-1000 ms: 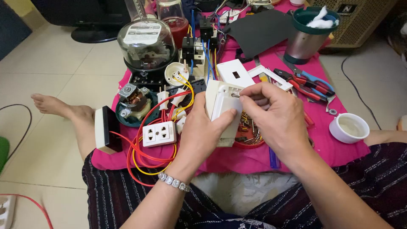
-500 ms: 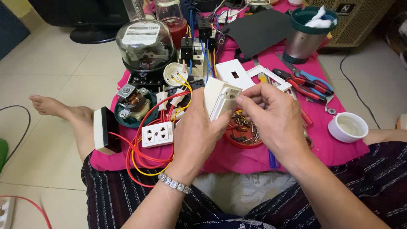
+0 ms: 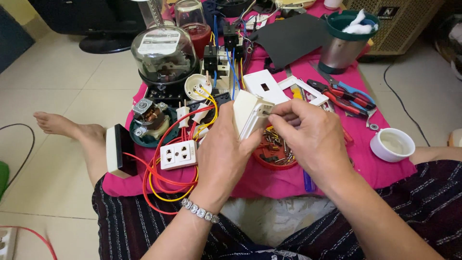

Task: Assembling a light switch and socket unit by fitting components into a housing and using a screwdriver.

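Your left hand (image 3: 224,156) is closed around a cream plastic switch box (image 3: 249,113), thumb along its near edge, holding it tilted above the pink cloth (image 3: 385,173) that covers the floor work area. Your right hand (image 3: 313,137) is pinched shut, thumb and forefinger meeting at the box's upper right corner; whatever small part sits between the fingertips is too small to identify. A bracelet (image 3: 199,211) of clear stones circles your left wrist.

Directly beneath the two hands lies a red dish of screws (image 3: 274,153). Left of your left hand, a white double socket (image 3: 178,155) sits among loops of red and yellow wire (image 3: 159,185). Behind it stand a small motor on a green base (image 3: 147,120) and a glass-domed electricity meter (image 3: 163,53). A white cover plate (image 3: 264,86) lies just behind the box, with a white frame (image 3: 308,91) beside it. Red-handled and blue-handled pliers (image 3: 346,96) lie to the right, near a white cup (image 3: 392,144) at the cloth's edge. A steel container with a green rim (image 3: 344,43) stands at the far right, holding white wadding.
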